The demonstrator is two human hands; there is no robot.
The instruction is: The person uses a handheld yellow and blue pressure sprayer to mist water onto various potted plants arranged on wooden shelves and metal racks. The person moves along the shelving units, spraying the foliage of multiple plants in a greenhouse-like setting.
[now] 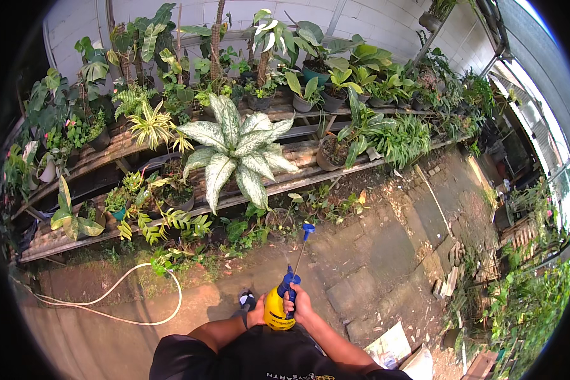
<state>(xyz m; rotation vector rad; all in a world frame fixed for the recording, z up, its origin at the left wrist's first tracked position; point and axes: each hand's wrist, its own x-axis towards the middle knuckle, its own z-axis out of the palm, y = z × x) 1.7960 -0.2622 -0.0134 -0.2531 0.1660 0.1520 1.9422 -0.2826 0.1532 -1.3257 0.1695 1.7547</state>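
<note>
A yellow pump pressure sprayer (275,311) with a blue head is held close in front of my body. My right hand (299,304) is wrapped around its blue handle. The blue pump knob (308,228) stands raised on its thin metal rod, and the blue nozzle (289,269) points away from me. At the left side of the yellow tank, my left hand (257,312) supports it; its fingers are partly hidden. Beyond the sprayer, a large dieffenbachia with white-speckled leaves (235,152) spreads over the lower shelf.
Tiered wooden plant shelves (285,190) cross the view, carrying several potted plants, including a brown pot (330,154). A pale hose (118,319) loops on the ground at left. Paving slabs (351,289), a stick (432,199) and white sacks (389,344) lie at right, beside more greenery.
</note>
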